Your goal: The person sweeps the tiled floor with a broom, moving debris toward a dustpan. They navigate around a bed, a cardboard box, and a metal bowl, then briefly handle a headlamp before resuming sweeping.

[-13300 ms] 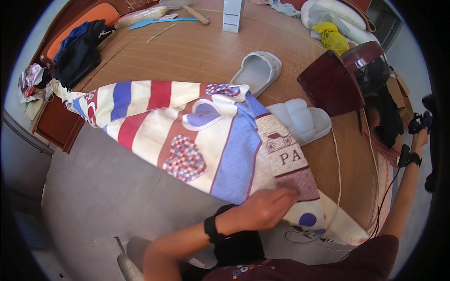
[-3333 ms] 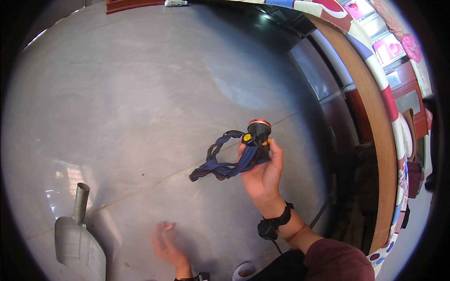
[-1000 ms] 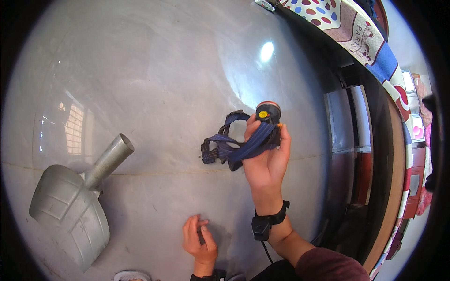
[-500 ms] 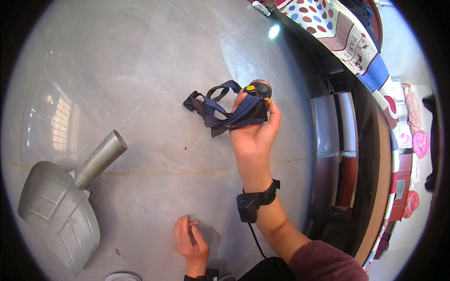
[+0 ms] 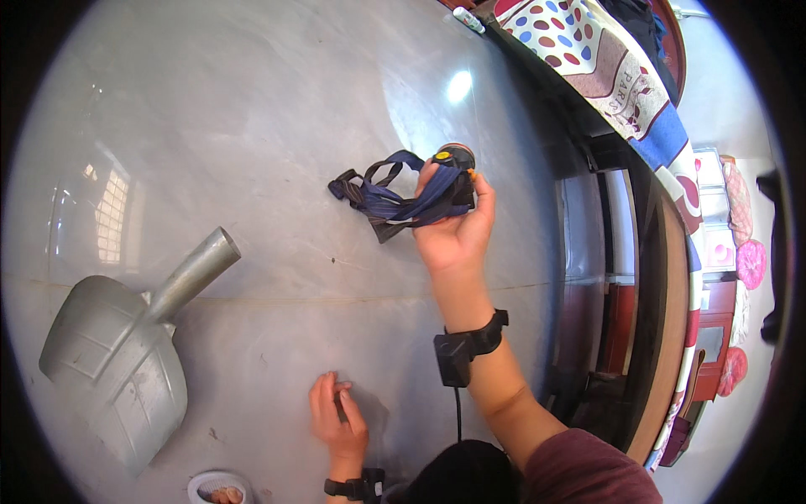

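My right hand (image 5: 457, 227) is closed round a headlamp (image 5: 454, 157) with a dark round body and a yellow button. Its dark blue strap (image 5: 395, 197) drapes over the palm and hangs loosely to the left of the fingers. The lamp throws a bright spot on the grey floor beyond it. Lower down and nearer to me, my left hand (image 5: 338, 424) hovers over or rests on the floor; which, I cannot tell. Its fingers are loosely bent, with a gap to the thumb, and no object shows in them.
A grey metal dustpan (image 5: 126, 361) with a tube handle lies at the left. A foot in a white slipper (image 5: 220, 489) shows at the bottom. Along the right runs dark furniture (image 5: 592, 252) under a patterned cloth (image 5: 621, 92). A small white tube (image 5: 468, 20) lies at the far edge.
The headlamp has shifted slightly left in my right hand, and its light spot has moved left on the floor. My left hand has moved little. More of the slippered foot shows.
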`<state>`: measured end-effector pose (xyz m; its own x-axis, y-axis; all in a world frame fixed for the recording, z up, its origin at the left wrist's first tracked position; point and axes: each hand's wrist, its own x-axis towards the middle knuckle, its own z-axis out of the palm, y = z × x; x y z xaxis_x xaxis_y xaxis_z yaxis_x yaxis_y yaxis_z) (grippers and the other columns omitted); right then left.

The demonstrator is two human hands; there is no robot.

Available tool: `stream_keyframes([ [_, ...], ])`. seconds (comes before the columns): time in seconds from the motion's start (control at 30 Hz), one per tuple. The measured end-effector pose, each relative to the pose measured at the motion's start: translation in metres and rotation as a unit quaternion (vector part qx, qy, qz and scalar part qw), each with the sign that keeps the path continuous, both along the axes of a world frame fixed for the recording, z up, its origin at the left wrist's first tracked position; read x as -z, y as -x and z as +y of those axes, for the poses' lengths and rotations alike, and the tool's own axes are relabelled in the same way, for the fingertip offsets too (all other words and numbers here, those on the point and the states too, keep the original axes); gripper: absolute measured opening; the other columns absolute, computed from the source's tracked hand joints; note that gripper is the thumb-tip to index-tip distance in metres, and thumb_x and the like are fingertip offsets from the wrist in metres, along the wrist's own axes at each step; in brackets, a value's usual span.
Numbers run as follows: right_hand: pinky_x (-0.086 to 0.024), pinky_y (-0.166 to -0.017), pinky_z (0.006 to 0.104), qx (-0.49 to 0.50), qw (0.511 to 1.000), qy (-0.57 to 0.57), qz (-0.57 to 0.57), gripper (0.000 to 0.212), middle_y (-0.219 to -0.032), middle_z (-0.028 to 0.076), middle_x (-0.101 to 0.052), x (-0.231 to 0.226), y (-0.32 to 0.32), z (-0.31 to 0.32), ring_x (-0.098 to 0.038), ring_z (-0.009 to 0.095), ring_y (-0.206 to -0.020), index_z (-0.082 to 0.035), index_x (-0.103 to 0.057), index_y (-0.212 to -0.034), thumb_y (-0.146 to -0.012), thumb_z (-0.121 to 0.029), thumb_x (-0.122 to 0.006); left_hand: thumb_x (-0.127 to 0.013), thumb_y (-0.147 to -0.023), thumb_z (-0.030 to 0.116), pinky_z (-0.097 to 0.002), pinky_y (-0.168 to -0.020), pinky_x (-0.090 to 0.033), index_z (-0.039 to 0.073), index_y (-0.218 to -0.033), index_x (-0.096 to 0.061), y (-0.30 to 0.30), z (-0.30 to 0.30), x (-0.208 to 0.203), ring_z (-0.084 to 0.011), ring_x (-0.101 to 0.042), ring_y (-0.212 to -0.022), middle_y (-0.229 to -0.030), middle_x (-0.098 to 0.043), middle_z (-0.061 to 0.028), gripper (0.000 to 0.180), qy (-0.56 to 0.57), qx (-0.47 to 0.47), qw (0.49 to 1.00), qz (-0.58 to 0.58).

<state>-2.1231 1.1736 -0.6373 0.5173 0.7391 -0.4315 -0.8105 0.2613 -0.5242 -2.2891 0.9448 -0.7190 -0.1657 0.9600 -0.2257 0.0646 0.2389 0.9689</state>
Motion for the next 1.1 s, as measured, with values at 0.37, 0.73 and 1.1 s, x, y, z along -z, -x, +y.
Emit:
stream_keyframes([
  [0.37,-0.052,-0.078,0.0357,-0.079,0.912,0.109,-0.388,0.035,-0.095,0.012,-0.066,-0.038,-0.089,-0.013,-0.064,0.022,-0.088,0.000,-0.057,-0.103,-0.090,-0.033,-0.053,-0.058,-0.081,0.002,-0.0409,-0.082,-0.049,-0.002,-0.112,-0.058,0.006,0.173,-0.015,-0.0351,-0.059,-0.099,-0.109,-0.061,-0.0176,0.032,-0.168,0.033,0.971,0.167],
  [0.73,-0.052,-0.072,0.0357,-0.160,0.888,0.082,-0.424,0.041,-0.088,0.017,-0.066,0.030,-0.190,0.105,-0.065,0.028,-0.078,0.002,-0.057,-0.102,-0.087,-0.036,-0.052,-0.048,-0.085,-0.002,-0.0316,-0.074,-0.047,-0.006,-0.119,-0.055,0.028,0.173,0.022,-0.0298,-0.055,-0.104,-0.119,-0.056,-0.0187,0.035,-0.099,0.016,0.979,0.176],
  [1.1,-0.052,-0.060,0.0283,-0.043,0.939,0.103,-0.326,0.047,-0.079,0.015,-0.066,0.103,-0.199,0.161,-0.063,0.020,-0.068,-0.001,-0.059,-0.098,-0.089,-0.046,-0.047,-0.051,-0.089,0.013,-0.0334,-0.070,-0.048,-0.009,-0.110,-0.056,0.046,0.193,0.006,-0.0308,-0.057,-0.094,-0.111,-0.057,-0.0221,0.031,-0.044,0.057,0.961,0.268],
])
